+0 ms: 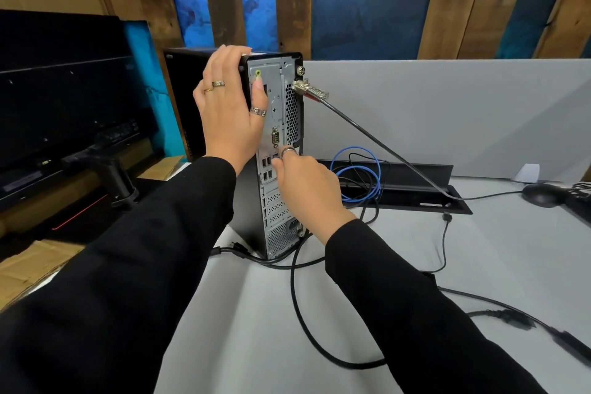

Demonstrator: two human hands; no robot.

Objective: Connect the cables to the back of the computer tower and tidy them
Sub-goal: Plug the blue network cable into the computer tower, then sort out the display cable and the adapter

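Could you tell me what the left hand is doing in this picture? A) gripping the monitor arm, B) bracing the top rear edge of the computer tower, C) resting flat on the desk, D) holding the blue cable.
B: the left hand lies against the upper rear corner of the computer tower, thumb on the back panel, while the right hand works at the ports lower down; the blue cable lies coiled behind, untouched.

Well left of my fingers I see a dark monitor (64,89) on its arm (105,169), cardboard (28,269) below; far right, a black mouse (540,194) against the grey divider (447,112).
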